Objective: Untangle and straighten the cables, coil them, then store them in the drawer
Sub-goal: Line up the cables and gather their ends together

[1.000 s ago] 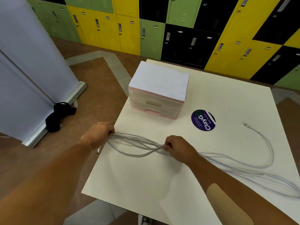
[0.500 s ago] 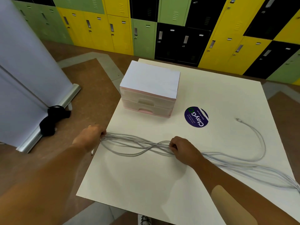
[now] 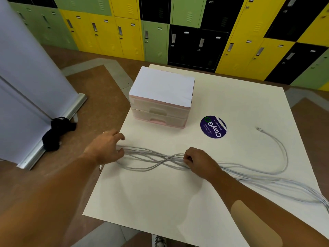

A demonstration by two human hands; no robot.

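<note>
Sticker (image 3: 213, 127) reading "ClayGO" lies beyond cables (image 3: 151, 158) gripped by right hand (image 3: 199, 163); left hand (image 3: 105, 148) spread open at their end.

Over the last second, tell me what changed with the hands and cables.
The left hand has loosened its grip on the looped end of the cables, and its fingers are now spread. The right hand still pinches the bundle mid-length. The cables' layout and the closed drawer unit look unchanged.
</note>
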